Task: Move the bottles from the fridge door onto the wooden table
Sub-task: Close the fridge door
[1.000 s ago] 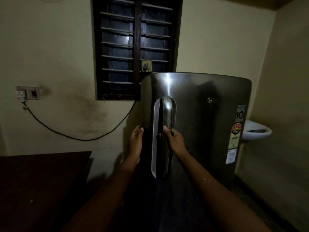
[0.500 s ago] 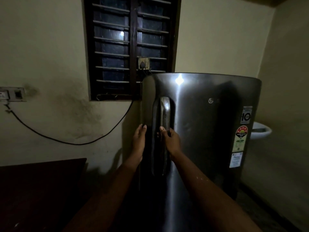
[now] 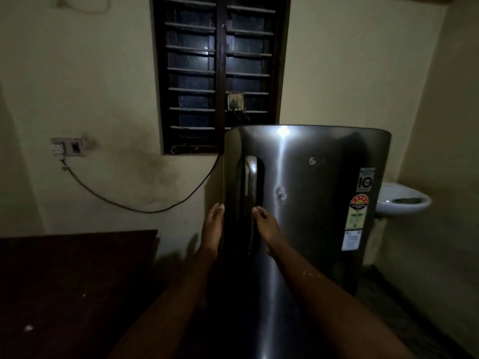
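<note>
Head view, dim room. Far left of both hands, a dark brown wooden table [image 3: 77, 281], top mostly in shadow. Above it on the cream wall, a grey switch-and-socket plate [image 3: 68, 147] with a black cable [image 3: 134, 207] sagging across toward the fridge. Up from the hands, a dark wooden barred window [image 3: 220, 73]. Left hand [image 3: 213, 229] reaches forward, fingers straight and together, flat along the left edge of the tall steel-grey fridge door [image 3: 311, 203], gripping nothing. Just right of it, the recessed vertical chrome handle [image 3: 250, 203]. Right hand [image 3: 267, 226] is at the handle's right edge, fingers loosely curled; cannot tell if it grips. Door looks closed, so the bottles are not visible, behind the door ahead of both hands. Far right, rating stickers [image 3: 357, 203], then a white wall basin [image 3: 403, 200].
</note>
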Action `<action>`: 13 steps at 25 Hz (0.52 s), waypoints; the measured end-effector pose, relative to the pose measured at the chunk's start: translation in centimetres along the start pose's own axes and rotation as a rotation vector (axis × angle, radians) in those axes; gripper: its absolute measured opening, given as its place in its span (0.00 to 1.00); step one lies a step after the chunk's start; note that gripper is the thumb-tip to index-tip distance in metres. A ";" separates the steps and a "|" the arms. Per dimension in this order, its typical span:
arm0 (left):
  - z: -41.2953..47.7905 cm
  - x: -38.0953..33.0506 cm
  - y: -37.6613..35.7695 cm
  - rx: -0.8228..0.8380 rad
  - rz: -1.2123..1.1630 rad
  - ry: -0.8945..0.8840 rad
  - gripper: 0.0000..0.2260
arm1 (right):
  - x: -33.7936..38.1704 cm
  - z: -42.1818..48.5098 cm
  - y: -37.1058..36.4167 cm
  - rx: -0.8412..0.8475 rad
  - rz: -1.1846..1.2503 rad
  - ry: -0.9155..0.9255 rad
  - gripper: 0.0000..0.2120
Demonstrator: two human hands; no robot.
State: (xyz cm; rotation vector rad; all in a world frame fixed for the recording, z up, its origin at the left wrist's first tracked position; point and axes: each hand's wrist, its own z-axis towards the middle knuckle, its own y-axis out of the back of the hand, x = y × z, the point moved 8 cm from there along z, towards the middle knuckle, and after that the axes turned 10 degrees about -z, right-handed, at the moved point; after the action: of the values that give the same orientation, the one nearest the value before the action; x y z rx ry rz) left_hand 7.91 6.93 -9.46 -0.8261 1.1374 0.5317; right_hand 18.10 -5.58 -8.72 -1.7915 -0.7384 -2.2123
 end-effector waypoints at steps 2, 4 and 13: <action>-3.2 -0.4 1.0 -0.053 -0.002 0.003 0.19 | -0.2 -2.4 0.0 0.046 0.042 -0.022 0.19; -6.9 -1.3 2.3 -0.113 0.014 0.010 0.19 | -0.6 -5.3 0.0 0.107 0.076 -0.065 0.19; -23.8 -4.6 7.5 -0.219 -0.012 0.058 0.19 | 1.1 -24.1 2.0 0.269 0.223 -0.123 0.21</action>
State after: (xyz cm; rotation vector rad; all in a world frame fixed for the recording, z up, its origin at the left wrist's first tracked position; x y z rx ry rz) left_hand -12.90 -7.43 -11.78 -1.0421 1.1401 0.6331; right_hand -1.90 -19.05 -10.59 -1.7877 -0.7755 -1.7836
